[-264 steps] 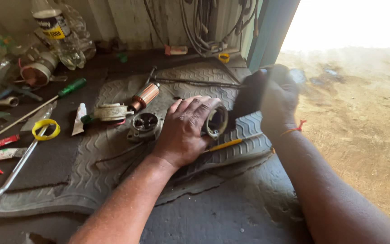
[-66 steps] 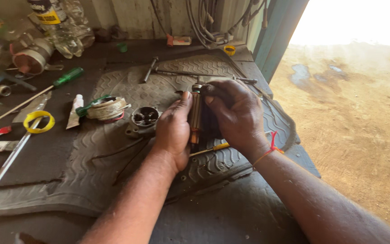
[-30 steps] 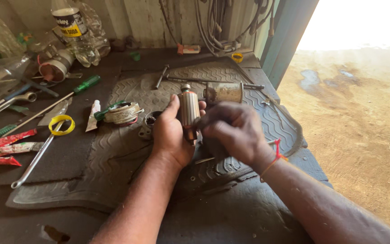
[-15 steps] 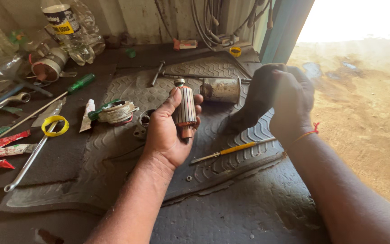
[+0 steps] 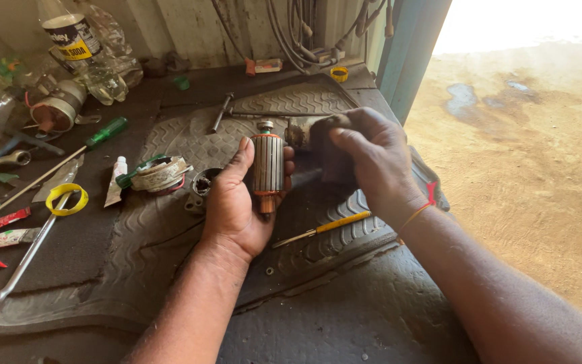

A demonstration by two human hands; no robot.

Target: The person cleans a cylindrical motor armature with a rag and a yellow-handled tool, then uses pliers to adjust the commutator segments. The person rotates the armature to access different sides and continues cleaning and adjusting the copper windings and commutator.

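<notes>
My left hand (image 5: 237, 209) wraps tight around the motor core (image 5: 267, 165); it looks heavy and hard, best held by its ribbed middle. My right hand (image 5: 365, 158) grips a dark rag (image 5: 328, 152)

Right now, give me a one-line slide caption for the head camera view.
Left hand holds a ribbed motor armature upright over a grey rubber mat; right hand grips a dark part.

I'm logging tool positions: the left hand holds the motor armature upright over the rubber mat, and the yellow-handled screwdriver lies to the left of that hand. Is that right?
Not quite. The left hand does hold the motor armature upright over the rubber mat, but the yellow-handled screwdriver lies to the right of that hand, below the right hand. The head view shows it.
</notes>
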